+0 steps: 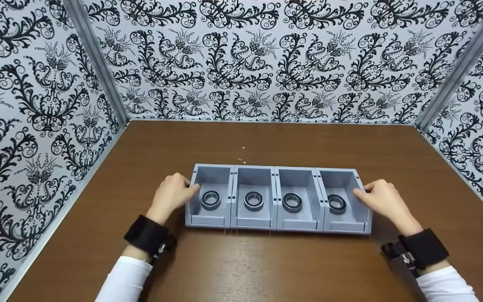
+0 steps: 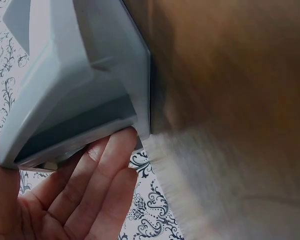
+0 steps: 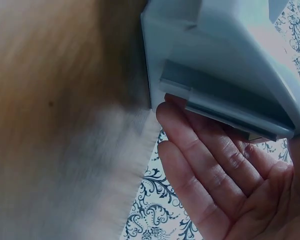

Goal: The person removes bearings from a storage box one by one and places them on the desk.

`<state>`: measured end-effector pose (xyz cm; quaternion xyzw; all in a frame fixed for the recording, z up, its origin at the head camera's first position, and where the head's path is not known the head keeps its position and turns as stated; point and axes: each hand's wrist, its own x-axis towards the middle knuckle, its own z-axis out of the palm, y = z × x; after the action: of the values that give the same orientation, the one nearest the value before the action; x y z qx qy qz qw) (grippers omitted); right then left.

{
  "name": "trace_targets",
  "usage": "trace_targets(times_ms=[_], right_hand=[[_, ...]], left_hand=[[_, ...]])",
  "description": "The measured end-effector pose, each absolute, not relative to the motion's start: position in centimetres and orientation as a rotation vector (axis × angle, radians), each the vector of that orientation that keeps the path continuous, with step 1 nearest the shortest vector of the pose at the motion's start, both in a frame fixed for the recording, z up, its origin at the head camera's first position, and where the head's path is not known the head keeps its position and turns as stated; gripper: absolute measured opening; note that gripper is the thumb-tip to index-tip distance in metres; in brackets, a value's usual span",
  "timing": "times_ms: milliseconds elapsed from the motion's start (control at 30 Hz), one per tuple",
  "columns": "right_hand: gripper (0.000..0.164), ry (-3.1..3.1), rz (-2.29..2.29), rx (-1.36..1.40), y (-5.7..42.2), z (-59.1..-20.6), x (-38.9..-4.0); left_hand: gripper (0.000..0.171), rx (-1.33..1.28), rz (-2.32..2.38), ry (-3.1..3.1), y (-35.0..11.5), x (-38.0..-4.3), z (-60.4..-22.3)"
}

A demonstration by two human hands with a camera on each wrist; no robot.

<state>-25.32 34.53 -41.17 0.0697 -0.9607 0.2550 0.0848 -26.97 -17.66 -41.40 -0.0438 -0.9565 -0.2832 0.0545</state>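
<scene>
A row of several joined grey storage bins [image 1: 214,174] sits across the table, with one ball bearing in each. The leftmost bearing [image 1: 211,206] and the rightmost bearing [image 1: 337,211] lie on their bins' floors. My left hand [image 1: 172,192] grips the row's left end, thumb over the side wall's top edge. At the opposite end my right hand [image 1: 386,201] grips the outer wall in the same way. In the left wrist view, fingers [image 2: 110,160] lie against the underside of a ledge on the bin's outer side [image 2: 105,95]. The right wrist view mirrors this, with fingers [image 3: 205,155] under the ledge.
The brown wooden table [image 1: 241,268] extends on all sides of the bins. Patterned black-and-white panels [image 1: 258,63] enclose it at the back, left and right, with grey metal posts [image 1: 99,58] at the corners. Black bands [image 1: 147,233] circle both wrists.
</scene>
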Motion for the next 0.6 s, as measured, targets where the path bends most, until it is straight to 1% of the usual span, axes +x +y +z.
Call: trace_targets(times_ms=[267, 433, 600], right_hand=[[0.052, -2.888, 0.794, 0.171, 34.6, -41.0, -26.2], [0.048, -2.884, 0.784, 0.168, 34.6, -40.9, -26.9], [0.050, -2.878, 0.787, 0.170, 34.7, -40.9, -27.6]], left_hand=[[0.054, -0.093, -0.870, -2.904, -17.5, -27.8, -41.4], [0.052, -0.074, -0.872, -2.897, -17.3, -28.2, -41.3], [0.048, -0.064, -0.865, -2.889, -17.2, -28.7, -41.3]])
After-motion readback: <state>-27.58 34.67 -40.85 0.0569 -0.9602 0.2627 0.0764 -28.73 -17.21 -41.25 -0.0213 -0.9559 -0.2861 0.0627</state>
